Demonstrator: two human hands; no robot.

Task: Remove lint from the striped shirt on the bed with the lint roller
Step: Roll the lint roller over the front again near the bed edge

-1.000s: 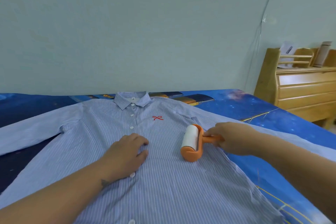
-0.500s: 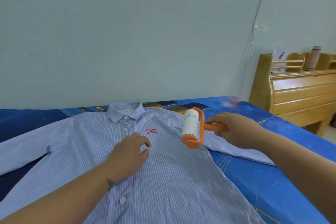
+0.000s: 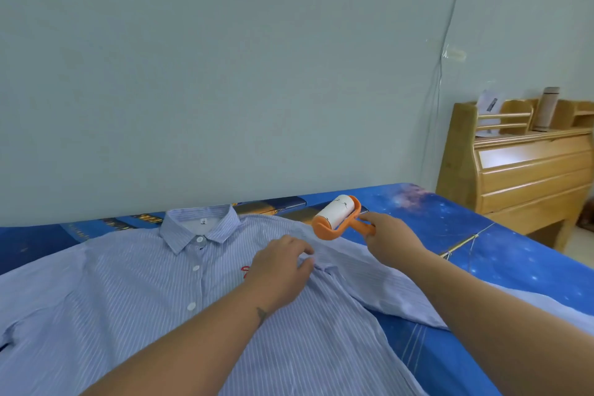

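- Shirt [image 3: 135, 309] lies face up and buttoned on the blue bed cover [image 3: 501, 251], collar toward the bed's far edge by the wall, its sleeve on the person's right trailing toward the bed's right edge.
- Right hand [image 3: 390, 243] has its fingers wrapped shut round the orange handle of the lint roller [image 3: 337, 217]; the white drum sits at the shirt's far right shoulder, close to the bed's far edge. Whether the drum presses the cloth or is just above it, I cannot tell.
- Left hand [image 3: 279, 265] rests palm down on the chest beside the shoulder seam, fingers loosely together and slightly curled, covering most of the small red bow.
- Likely step: a stroke over the shoulder and down the sleeve.
- Doing it well probably means keeping the flat hand as an anchor just behind the drum, so the thin cloth stays taut and does not ride up with the sticky paper.
- Rolling away from the anchoring hand, with the drum's whole width flat, should pick up most.
- Folds near the armpit seam look liable to bunch; smoothing them first would help.
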